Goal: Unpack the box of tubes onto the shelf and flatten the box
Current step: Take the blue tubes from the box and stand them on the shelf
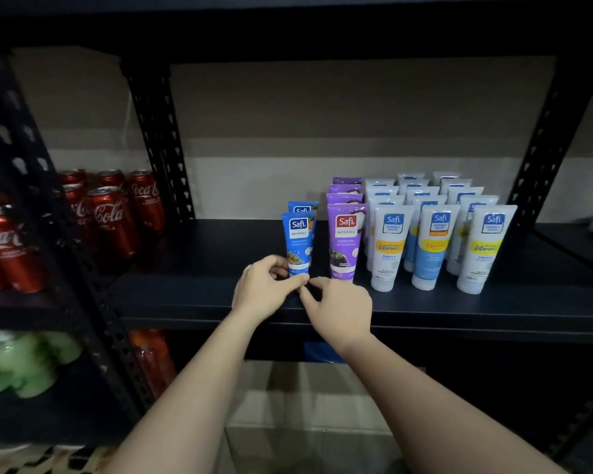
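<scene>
Two blue tubes (298, 242) stand upright on the dark shelf (199, 289), one directly behind the other, caps down, at the left end of the stock. My left hand (264, 289) pinches the base of the front one, thumb lying across its cap and fingers curled behind. My right hand (339, 309) sits just beside it, fingers curled, fingertips meeting the left thumb at the cap; whether it grips the tube or only touches, I cannot tell.

Item, purple tubes (344, 241): one file running back from the front, just right of the blue, upright, apart from them.

Item, white tubes (389, 246): three files further right, upright, several deep, yellow bands on the labels.

Item, red cola cans (112, 220): massed in the neighbouring bay to the left, beyond the perforated black upright (158, 138).

Item, green bottles (18, 364): lower left shelf, blurred.

Item, cardboard box (308, 398): pale brown, below the shelf, between my forearms, partly hidden by them; its contents cannot be seen.
</scene>
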